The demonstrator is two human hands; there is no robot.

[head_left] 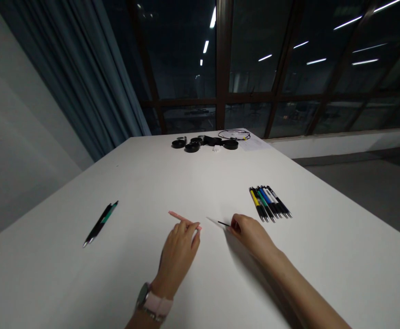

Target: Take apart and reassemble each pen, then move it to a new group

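Two bare hands rest low on the white counter [323,256], close together but not touching. The left hand [179,249], with a watch on a pale pink strap [153,305] at its wrist, lies palm down with its fingertips closed on the near end of a pink pen barrel [182,219], which slants away up and to the left of that hand along the counter. The right hand [251,233] is curled, its thumb and fingers pinched on a thin dark refill [223,223] whose free tip points left toward the pink barrel, with a small gap between the two parts. Just beyond the right hand, up and to its right, a row of pens [270,203] lies side by side, yellow, green, blue and white among them. Well to the left of the left hand lie two dark pens [101,224], one with a green band. Far ahead of both hands sit black round objects and a coiled cable [208,141].
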